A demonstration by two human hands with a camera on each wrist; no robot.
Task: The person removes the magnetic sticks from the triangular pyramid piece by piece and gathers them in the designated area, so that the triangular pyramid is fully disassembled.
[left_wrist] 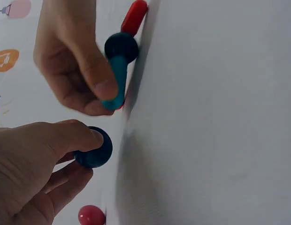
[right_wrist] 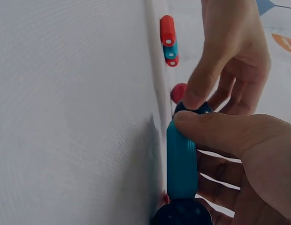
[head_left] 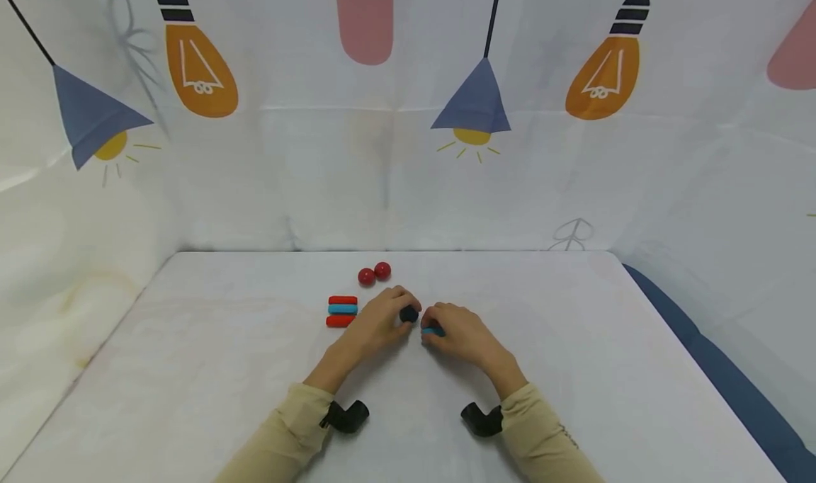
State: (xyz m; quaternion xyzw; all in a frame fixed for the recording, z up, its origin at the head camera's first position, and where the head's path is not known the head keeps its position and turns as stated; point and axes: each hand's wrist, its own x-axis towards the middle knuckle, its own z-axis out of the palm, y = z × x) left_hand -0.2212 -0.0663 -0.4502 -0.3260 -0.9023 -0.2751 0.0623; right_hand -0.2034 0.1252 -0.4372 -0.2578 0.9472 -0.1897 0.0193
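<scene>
Between thumb and fingers, my left hand pinches a dark blue ball. My right hand, just to the right of it, grips a light blue rod between thumb and fingers. A second dark ball sits at one end of that rod. Beyond this ball, in the left wrist view, a red rod extends in nearly the same line. The left hand's ball is close to the free end of the blue rod, and in the right wrist view the right thumb overlaps it.
Left of the hands, two red rods and a light blue rod lie stacked side by side on the white table. Two red balls rest farther back. A dark blue chair-like edge runs along the right side.
</scene>
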